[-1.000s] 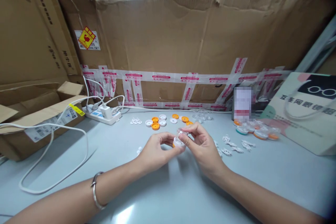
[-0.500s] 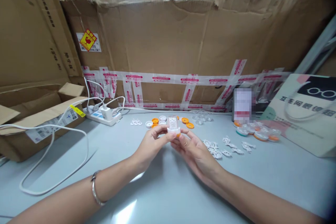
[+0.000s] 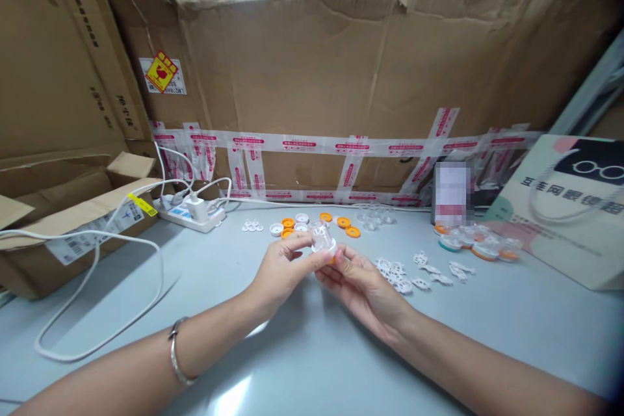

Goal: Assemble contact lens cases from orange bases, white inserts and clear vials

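Observation:
A small clear plastic container (image 3: 322,235) with a white ring and an orange base is held above the table, its clear end pointing up and slightly left. My left hand (image 3: 288,266) pinches the white ring from the left. From the right, my right hand (image 3: 358,279) grips the orange base between thumb and fingers. Whitish pieces show inside the clear part, too small to make out. Behind the hands lie orange rings (image 3: 343,222) and white rings (image 3: 276,229). Flat white openwork pieces (image 3: 390,270) lie just beyond my right hand.
Clear domes (image 3: 375,216) stand farther back, and finished-looking clear containers (image 3: 480,244) cluster at the right by a phone (image 3: 451,192) and a printed bag (image 3: 560,214). Small white parts (image 3: 252,225), a power strip (image 3: 195,213), a looping cable (image 3: 163,273) and an open carton (image 3: 73,214) are leftward.
The clear container has tilted from upright toward the left, and its white ring sits slightly lower. Both hands keep hold of it with only small finger shifts.

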Demonstrator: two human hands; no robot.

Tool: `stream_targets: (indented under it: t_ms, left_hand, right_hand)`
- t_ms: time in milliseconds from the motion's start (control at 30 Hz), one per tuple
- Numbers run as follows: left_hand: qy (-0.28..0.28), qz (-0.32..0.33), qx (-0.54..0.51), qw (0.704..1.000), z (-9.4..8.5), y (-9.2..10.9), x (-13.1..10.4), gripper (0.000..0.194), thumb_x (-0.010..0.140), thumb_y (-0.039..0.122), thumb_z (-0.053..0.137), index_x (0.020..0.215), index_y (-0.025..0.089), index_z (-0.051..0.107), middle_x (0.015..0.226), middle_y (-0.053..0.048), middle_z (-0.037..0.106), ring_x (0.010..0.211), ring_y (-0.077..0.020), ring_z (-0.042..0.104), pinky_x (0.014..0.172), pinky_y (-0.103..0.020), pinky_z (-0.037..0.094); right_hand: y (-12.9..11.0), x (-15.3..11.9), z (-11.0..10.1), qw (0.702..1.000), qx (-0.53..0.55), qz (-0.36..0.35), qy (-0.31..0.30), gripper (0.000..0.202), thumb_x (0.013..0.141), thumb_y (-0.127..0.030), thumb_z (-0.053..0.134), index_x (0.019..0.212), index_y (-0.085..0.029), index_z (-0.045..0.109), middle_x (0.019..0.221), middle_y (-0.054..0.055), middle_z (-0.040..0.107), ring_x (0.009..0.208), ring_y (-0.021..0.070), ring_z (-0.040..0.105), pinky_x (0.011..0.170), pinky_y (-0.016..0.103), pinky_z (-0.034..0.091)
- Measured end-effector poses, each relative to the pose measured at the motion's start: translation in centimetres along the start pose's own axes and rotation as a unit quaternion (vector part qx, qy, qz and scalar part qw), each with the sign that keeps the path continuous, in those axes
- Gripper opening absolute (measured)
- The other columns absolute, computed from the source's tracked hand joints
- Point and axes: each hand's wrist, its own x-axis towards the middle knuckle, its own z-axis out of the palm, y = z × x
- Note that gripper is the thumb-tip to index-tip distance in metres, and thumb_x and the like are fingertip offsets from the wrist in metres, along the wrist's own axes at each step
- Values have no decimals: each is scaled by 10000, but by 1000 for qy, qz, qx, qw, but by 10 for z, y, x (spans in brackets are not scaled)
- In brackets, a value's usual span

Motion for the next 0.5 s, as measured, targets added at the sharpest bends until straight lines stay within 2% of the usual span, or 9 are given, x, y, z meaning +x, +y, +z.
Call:
stream_targets:
  t_ms: [133, 267, 500]
  left_hand:
    - [-9, 5, -15, 1000, -1, -1, 1, 176, 779, 318, 611, 825, 162, 679, 876, -36, 638, 945, -201, 530, 848, -288, 389]
    - [-27, 1, -18, 999, -2, 1, 1, 193, 776, 317, 617, 870, 164, 686, 903, -43, 655, 916, -187, 542, 850, -288, 389]
    - [-24, 36, 19, 999, -7, 0, 3, 213, 750, 309, 650, 909, 178, 706, 961, -51, 655, 963, -193, 547, 908, -303, 377]
  right_hand:
    - [0, -1, 0, 999, 25, 25, -14, 173, 729, -277, 703, 849, -171, 638, 830, 18, 679, 803, 109, 626, 890, 280, 444]
    - [-1, -2, 0, 997, 44, 46, -38, 214, 732, -292, 703, 870, -137, 653, 815, 37, 683, 781, 108, 633, 838, 257, 470]
    - [-1, -2, -2, 998, 52, 20, -38, 81, 786, -231, 650, 796, -154, 628, 789, 16, 666, 766, 86, 621, 817, 237, 474]
